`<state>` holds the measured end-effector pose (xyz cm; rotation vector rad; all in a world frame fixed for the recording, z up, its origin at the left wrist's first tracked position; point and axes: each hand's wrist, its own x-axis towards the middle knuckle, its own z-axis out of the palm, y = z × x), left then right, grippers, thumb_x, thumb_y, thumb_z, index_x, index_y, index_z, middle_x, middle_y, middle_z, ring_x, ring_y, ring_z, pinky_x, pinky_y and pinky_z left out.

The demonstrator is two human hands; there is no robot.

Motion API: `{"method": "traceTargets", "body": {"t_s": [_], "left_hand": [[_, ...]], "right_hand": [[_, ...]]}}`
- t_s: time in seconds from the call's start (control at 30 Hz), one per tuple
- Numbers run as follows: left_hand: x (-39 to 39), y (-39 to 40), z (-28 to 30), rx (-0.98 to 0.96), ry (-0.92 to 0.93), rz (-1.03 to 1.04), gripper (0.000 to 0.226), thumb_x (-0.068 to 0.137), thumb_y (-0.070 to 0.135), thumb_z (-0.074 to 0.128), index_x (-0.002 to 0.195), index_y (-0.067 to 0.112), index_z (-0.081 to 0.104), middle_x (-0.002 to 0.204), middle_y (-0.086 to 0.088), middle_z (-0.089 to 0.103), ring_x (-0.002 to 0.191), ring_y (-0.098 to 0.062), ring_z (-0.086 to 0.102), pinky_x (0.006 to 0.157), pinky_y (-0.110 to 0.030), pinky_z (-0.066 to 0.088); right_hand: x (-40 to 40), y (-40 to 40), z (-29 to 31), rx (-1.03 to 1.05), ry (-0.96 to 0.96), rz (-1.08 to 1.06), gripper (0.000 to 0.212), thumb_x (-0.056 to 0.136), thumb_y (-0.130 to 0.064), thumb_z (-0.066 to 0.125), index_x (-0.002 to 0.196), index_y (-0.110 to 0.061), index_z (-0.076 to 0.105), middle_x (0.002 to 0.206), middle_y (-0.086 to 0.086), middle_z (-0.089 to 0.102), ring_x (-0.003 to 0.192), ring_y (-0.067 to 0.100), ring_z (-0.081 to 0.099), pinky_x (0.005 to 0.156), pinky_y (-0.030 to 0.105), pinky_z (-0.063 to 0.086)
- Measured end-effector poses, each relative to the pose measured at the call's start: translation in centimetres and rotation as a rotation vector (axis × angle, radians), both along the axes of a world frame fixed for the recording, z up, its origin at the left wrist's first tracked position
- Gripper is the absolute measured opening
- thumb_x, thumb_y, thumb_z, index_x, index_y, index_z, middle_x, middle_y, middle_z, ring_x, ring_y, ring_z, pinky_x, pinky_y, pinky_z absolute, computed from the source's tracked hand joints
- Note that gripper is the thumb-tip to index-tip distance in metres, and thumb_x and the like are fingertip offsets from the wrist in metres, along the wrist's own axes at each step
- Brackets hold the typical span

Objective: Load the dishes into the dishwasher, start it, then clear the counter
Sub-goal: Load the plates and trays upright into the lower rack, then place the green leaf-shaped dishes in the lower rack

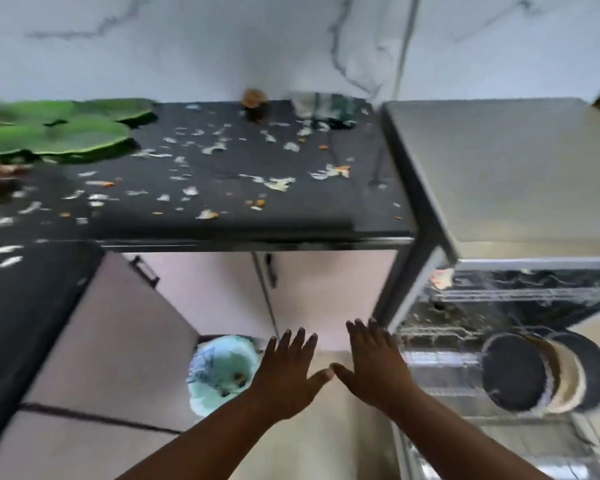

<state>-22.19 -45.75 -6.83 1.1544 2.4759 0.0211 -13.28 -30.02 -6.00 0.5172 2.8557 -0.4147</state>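
The dishwasher [520,174] stands open at the right, its lower rack [440,362] pulled out with several round plates [541,372] standing on edge in it. My left hand [288,372] and my right hand [374,362] are held flat side by side in front of me, fingers straight, thumbs almost touching, holding nothing, just left of the rack. The black counter [222,188] is strewn with food scraps. Green leaf-shaped plates [59,133] lie at its far left. A glass [323,105] stands at the back.
A bin lined with a light blue bag [219,368] sits on the floor under the counter corner. Pale cabinet doors [326,289] face me below the counter. A small brown object [255,98] stands at the back by the marble wall.
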Motion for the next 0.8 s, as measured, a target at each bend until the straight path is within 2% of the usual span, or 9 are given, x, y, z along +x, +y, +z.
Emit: {"method": "traceTargets", "body": {"t_s": [0.07, 0.17, 0.23, 0.3, 0.37, 0.47, 0.57, 0.67, 0.8], "left_hand": [[-2.0, -4.5, 1.5, 0.032, 0.002, 0.100, 0.131, 0.043, 0.083, -0.039, 0.155, 0.026, -0.001, 0.163, -0.001, -0.004, 0.149, -0.022, -0.006, 0.119, -0.042, -0.007], [-4.9, -9.9, 4.4, 0.083, 0.031, 0.210, 0.128, 0.046, 0.085, -0.036, 0.154, 0.027, -0.001, 0.163, -0.001, -0.006, 0.149, -0.022, -0.008, 0.118, -0.041, -0.008], [-6.4, -12.8, 6.6, 0.105, 0.071, 0.286, 0.106, 0.067, 0.083, -0.021, 0.154, 0.027, -0.002, 0.162, -0.001, -0.008, 0.149, -0.023, -0.009, 0.118, -0.042, -0.008], [-7.7, -14.9, 8.3, 0.110, 0.103, 0.352, 0.091, 0.079, 0.078, -0.006, 0.154, 0.027, -0.002, 0.162, -0.001, -0.008, 0.149, -0.023, -0.009, 0.118, -0.043, -0.007], [-9.2, -16.8, 9.3, 0.145, 0.141, 0.424, 0.108, 0.063, 0.084, -0.020, 0.154, 0.028, -0.002, 0.163, -0.001, -0.006, 0.149, -0.024, -0.007, 0.119, -0.044, -0.005], [-11.7, -18.9, 10.2, 0.199, 0.161, 0.531, 0.131, 0.043, 0.087, -0.036, 0.154, 0.029, 0.000, 0.163, 0.000, -0.003, 0.149, -0.023, -0.006, 0.119, -0.043, -0.004], [-14.4, -19.5, 11.4, 0.243, 0.177, 0.620, 0.137, 0.038, 0.088, -0.038, 0.155, 0.027, 0.002, 0.163, 0.000, -0.002, 0.149, -0.021, -0.007, 0.118, -0.041, -0.007], [-17.2, -18.9, 12.2, 0.265, 0.180, 0.680, 0.140, 0.036, 0.088, -0.038, 0.155, 0.027, 0.003, 0.163, 0.002, -0.003, 0.149, -0.019, -0.008, 0.118, -0.040, -0.007], [-20.9, -17.1, 13.0, 0.280, 0.172, 0.701, 0.137, 0.038, 0.090, -0.033, 0.155, 0.027, 0.003, 0.163, 0.003, -0.003, 0.149, -0.018, -0.009, 0.118, -0.039, -0.007]], "right_hand": [[-3.4, -4.1, 1.7, 0.016, 0.018, 0.105, 0.094, 0.079, -0.071, 0.008, 0.154, -0.014, 0.003, 0.162, 0.007, 0.004, 0.148, 0.028, -0.005, 0.116, 0.038, -0.005], [-7.9, -9.4, 4.5, 0.040, 0.065, 0.208, 0.081, 0.095, -0.060, 0.032, 0.154, -0.016, 0.001, 0.162, 0.005, 0.001, 0.148, 0.027, -0.008, 0.118, 0.038, -0.005], [-10.5, -12.3, 6.5, 0.068, 0.108, 0.282, 0.080, 0.094, -0.063, 0.029, 0.154, -0.017, 0.002, 0.162, 0.005, 0.003, 0.148, 0.026, -0.006, 0.116, 0.036, -0.007], [-12.9, -14.4, 7.9, 0.088, 0.136, 0.339, 0.091, 0.083, -0.074, 0.011, 0.154, -0.017, 0.003, 0.162, 0.005, 0.004, 0.148, 0.026, -0.006, 0.112, 0.034, -0.011], [-15.3, -16.2, 9.5, 0.107, 0.155, 0.386, 0.103, 0.074, -0.080, 0.004, 0.154, -0.016, 0.003, 0.162, 0.005, 0.003, 0.148, 0.026, -0.007, 0.109, 0.033, -0.012], [-18.4, -17.5, 10.6, 0.130, 0.249, 0.413, 0.091, 0.087, -0.076, 0.018, 0.154, -0.015, 0.009, 0.161, 0.007, 0.009, 0.147, 0.025, -0.010, 0.111, 0.034, -0.008], [-21.2, -17.6, 11.0, 0.128, 0.275, 0.448, 0.089, 0.088, -0.075, 0.017, 0.154, -0.015, 0.011, 0.161, 0.004, 0.011, 0.144, 0.022, -0.015, 0.111, 0.035, -0.009], [-24.1, -16.8, 11.8, 0.125, 0.299, 0.489, 0.098, 0.076, -0.077, 0.000, 0.154, -0.018, 0.008, 0.162, 0.001, 0.008, 0.134, 0.015, -0.022, 0.110, 0.034, -0.010], [-28.7, -15.1, 13.7, 0.078, 0.242, 0.507, 0.088, 0.085, -0.073, 0.013, 0.154, -0.020, 0.000, 0.162, -0.003, -0.002, 0.143, 0.016, -0.021, 0.111, 0.032, -0.013]]}}
